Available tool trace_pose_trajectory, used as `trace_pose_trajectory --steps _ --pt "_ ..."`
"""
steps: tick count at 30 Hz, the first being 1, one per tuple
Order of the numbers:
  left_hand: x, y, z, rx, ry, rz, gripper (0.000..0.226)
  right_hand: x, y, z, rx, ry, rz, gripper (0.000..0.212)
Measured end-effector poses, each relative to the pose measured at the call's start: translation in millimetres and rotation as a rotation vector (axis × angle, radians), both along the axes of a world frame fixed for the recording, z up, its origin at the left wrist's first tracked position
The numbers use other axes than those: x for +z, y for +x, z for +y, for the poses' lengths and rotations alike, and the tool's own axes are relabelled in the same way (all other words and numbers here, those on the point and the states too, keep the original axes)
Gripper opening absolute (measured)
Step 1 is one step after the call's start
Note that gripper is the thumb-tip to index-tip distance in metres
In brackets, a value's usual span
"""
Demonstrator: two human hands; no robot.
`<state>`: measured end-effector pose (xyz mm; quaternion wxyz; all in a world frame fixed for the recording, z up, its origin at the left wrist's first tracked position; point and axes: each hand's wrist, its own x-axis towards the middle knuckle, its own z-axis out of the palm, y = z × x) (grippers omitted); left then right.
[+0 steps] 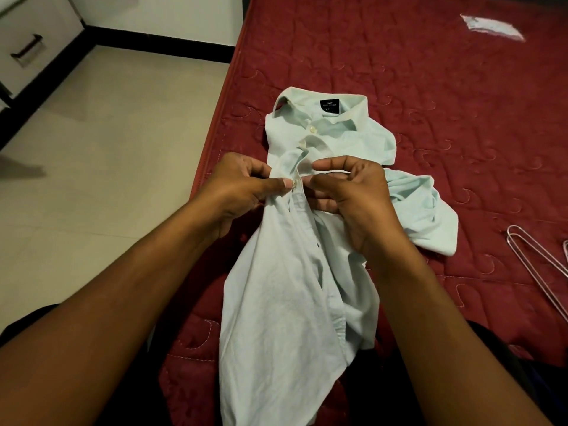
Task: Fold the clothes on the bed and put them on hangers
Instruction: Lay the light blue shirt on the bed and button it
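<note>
Head view, and I've got the left hand (pixel 242 187) and right hand (pixel 349 192) meeting mid-placket, each grip pinching cloth beside a button (pixel 295 183), the pale shirt (pixel 285 290) lying lengthwise on the bed (pixel 430 87), collar (pixel 295 99) far, hem near me, hangers (pixel 536 262) off to the right.

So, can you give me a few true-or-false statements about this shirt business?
1. Both the left hand and the right hand pinch the shirt at its front opening. True.
2. The shirt is on a hanger. False: it lies on the bed; the hangers lie apart, to the right.
3. The collar lies at the far end from the person. True.
4. The bed is blue. False: it is red.
</note>
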<state>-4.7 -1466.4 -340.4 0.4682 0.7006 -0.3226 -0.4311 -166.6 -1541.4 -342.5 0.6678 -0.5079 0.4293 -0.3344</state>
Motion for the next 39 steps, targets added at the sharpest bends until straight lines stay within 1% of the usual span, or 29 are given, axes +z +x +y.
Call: trace_pose_trajectory --steps 2,5,8,10,11,13,16,17,20,22,24,29,32,34,36,39 --pt "-1 1 -1 -0.011 0.012 -0.002 0.018 0 0 0 -0.014 0.062 -0.037 0.026" --pt "-5 1 -2 -0.048 0.029 0.014 0.018 -2 2 2 -0.047 0.136 -0.061 0.031" --pt "-9 -1 -3 -0.052 0.025 0.036 0.017 -4 1 1 -0.032 0.119 0.008 0.031" --pt "-12 -4 -2 -0.031 0.014 0.036 0.015 -6 1 0 -0.025 0.066 0.088 0.033" --pt "-13 -6 -2 -0.016 0.005 0.033 0.014 -7 1 1 -0.029 0.018 0.133 0.033" --pt "-15 -11 -2 0.023 -0.018 0.038 0.013 -10 2 4 -0.052 -0.14 0.234 0.03" --pt "-18 -15 -3 0.085 -0.054 0.073 0.014 -11 6 9 -0.095 -0.462 0.421 0.03" --pt "-19 -17 -4 0.096 -0.062 0.088 0.013 -10 7 12 -0.108 -0.563 0.457 0.032" --pt "-16 -17 -4 0.114 -0.083 0.17 0.014 -10 11 16 -0.145 -0.808 0.461 0.03" --pt "-15 -16 -3 0.109 -0.096 0.189 0.02 -13 12 15 -0.138 -0.844 0.426 0.029" --pt "-15 -16 -2 0.123 -0.102 0.181 0.021 -15 12 14 -0.11 -0.789 0.383 0.029" --pt "-19 -18 -5 0.197 -0.081 0.123 0.012 -15 9 12 -0.068 -0.496 0.252 0.035" --pt "-21 -22 -6 0.196 -0.087 0.094 0.008 -16 7 6 -0.032 -0.214 0.072 0.041" --pt "-23 -23 -7 0.182 -0.107 0.025 0.01 -16 6 4 -0.025 -0.024 -0.051 0.041" --pt "-27 -22 -8 0.162 -0.122 -0.065 0.01 -16 6 4 -0.019 0.053 -0.091 0.036" --pt "-28 -20 -8 0.132 -0.145 -0.162 0.017 -13 7 2 -0.005 0.076 -0.092 0.036"
